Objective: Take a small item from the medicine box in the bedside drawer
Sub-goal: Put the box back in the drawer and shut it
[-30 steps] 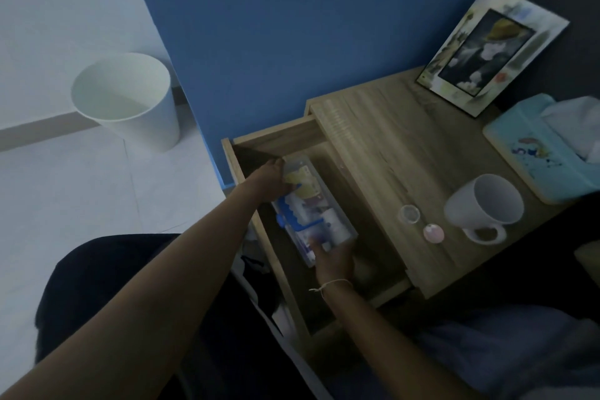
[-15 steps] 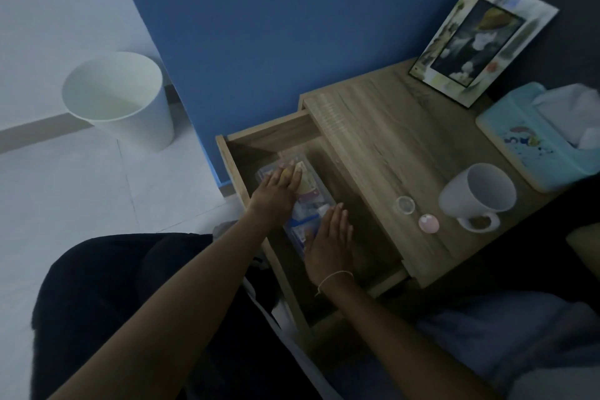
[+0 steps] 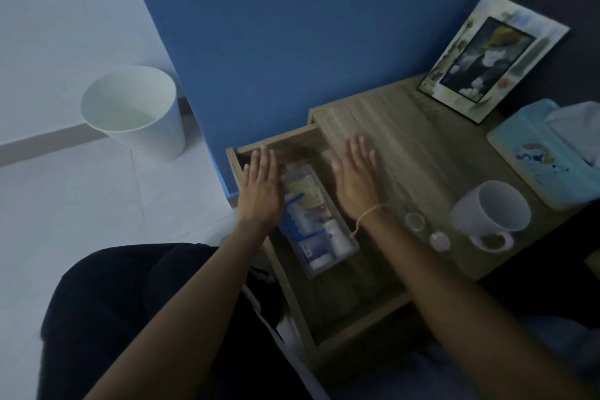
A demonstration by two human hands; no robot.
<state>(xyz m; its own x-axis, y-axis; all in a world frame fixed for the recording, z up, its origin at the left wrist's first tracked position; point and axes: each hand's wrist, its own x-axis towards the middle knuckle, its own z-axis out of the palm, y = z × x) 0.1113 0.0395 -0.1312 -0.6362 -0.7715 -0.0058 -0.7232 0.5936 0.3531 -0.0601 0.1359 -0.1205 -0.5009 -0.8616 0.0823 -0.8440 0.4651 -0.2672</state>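
Observation:
The clear plastic medicine box (image 3: 319, 224) with a blue handle lies in the open wooden bedside drawer (image 3: 363, 312), packed with small packets and bottles. My left hand (image 3: 259, 191) hovers flat over the box's left side, fingers straight. My right hand (image 3: 357, 178) is flat to the right of the box, above the drawer's right part and the edge of the bedside table, fingers spread. Neither hand holds anything. A string bracelet hangs at my right wrist.
On the bedside table (image 3: 406, 140) stand a white mug (image 3: 490, 214), a small clear cap (image 3: 415, 221), a small pink round item (image 3: 439, 240), a blue tissue box (image 3: 548, 156) and a picture frame (image 3: 490, 55). A white bin (image 3: 136, 110) stands on the floor at left.
Both hands let go of the medicine box, which now lies in the drawer, and lifted off it; they have spread apart, the left to its left side, the right toward the table edge.

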